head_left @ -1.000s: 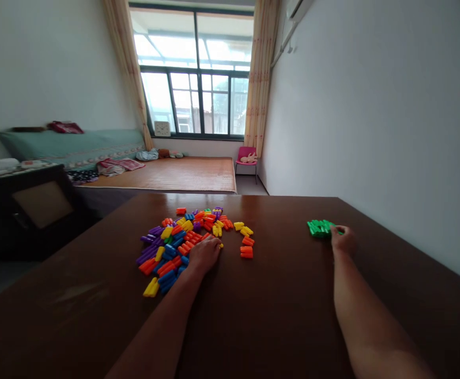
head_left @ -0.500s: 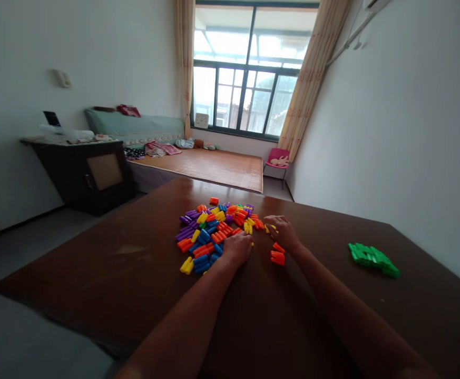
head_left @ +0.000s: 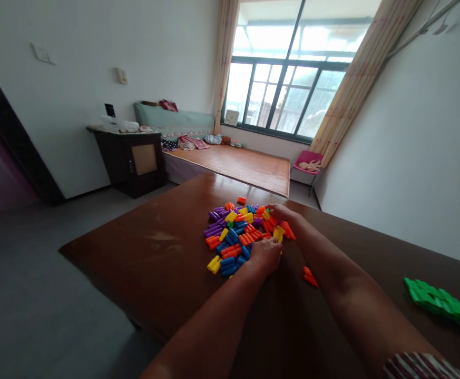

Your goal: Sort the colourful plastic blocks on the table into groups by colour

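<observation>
Head camera view: a pile of small plastic pieces [head_left: 235, 236] in orange, yellow, blue, purple and a little green lies loosely spread on the brown table [head_left: 135, 268]. Purple pieces [head_left: 214, 230] are bunched at its left side, while blue pieces [head_left: 228, 267] and, at the near left corner, yellow pieces [head_left: 214, 265] make up its near edge.

The left hand [head_left: 266, 255] rests low at the near right side of the pile, palm down, with its fingers bent beside a few yellow and orange pieces. The right hand [head_left: 283, 212] reaches in over the far right edge, its fingers bent down among orange pieces and a bit of green. Both sets of fingertips are partly hidden and small, so I cannot tell whether either hand grips a piece.

Loose orange pieces [head_left: 310, 276] lie to the right of the left hand, just beside the right forearm and apart from the pile. Farther right, well apart from everything else, a flat cluster of green pieces [head_left: 443, 305] lies near the right side of the view. A striped sleeve [head_left: 419, 366] shows at the near end of the right arm.

Beyond the table are a dark cabinet [head_left: 115, 163] at left, a bed [head_left: 253, 164], and a pink chair [head_left: 305, 157] holding a soft toy [head_left: 309, 166] at right.
</observation>
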Demonstrator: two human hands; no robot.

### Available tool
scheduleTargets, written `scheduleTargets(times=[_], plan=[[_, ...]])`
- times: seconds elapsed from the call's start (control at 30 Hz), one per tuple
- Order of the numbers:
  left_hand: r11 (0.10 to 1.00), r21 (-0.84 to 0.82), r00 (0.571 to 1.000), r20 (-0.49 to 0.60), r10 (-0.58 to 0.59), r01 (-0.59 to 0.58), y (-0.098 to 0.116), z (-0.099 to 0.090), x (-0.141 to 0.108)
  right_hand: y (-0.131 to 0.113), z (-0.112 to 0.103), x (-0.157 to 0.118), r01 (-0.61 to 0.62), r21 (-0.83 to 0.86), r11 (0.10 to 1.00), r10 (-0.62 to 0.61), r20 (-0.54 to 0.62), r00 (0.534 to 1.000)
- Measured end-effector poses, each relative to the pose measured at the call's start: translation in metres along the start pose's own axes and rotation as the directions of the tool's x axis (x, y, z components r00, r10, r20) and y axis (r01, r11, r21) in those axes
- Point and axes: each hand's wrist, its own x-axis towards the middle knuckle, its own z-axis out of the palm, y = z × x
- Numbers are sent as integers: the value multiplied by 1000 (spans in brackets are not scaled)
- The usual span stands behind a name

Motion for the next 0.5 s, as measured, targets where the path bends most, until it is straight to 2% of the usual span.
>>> scheduleTargets(times=[0.07, 0.13, 0.17, 0.23, 0.33, 0.4, 0.5], plan=[[1000, -11, 999, -45, -1, 0, -3, -11, 2, 3, -4, -7, -18, -26, 999, 20, 47, 999], [999, -32, 990, -137, -46, 42, -11, -27, 4, 2, -10, -19, -29, -67, 997, 34, 69, 997], [996, -50, 978, -189, -87, 79, -18, -36, 5, 1, -14, -26, -34, -62, 998, 38, 70, 997], [975, -97, 928, -300, -222, 202, -36, -52, 6, -4, -20, -42, -57, -54, 997, 60, 61, 996], [888, -58, 856, -247, -455, 456, -61, -68, 2, -13, -28, -68, -102, -44, 994, 101, -33, 994], [851, -35, 825, -230, -517, 524, -72, -69, 0, -17, -33, -89, -105, 4, 994, 105, -114, 988], [832, -19, 810, -219, -544, 554, -77, -65, -1, -20, -38, -124, -47, 166, 985, 77, -180, 981]])
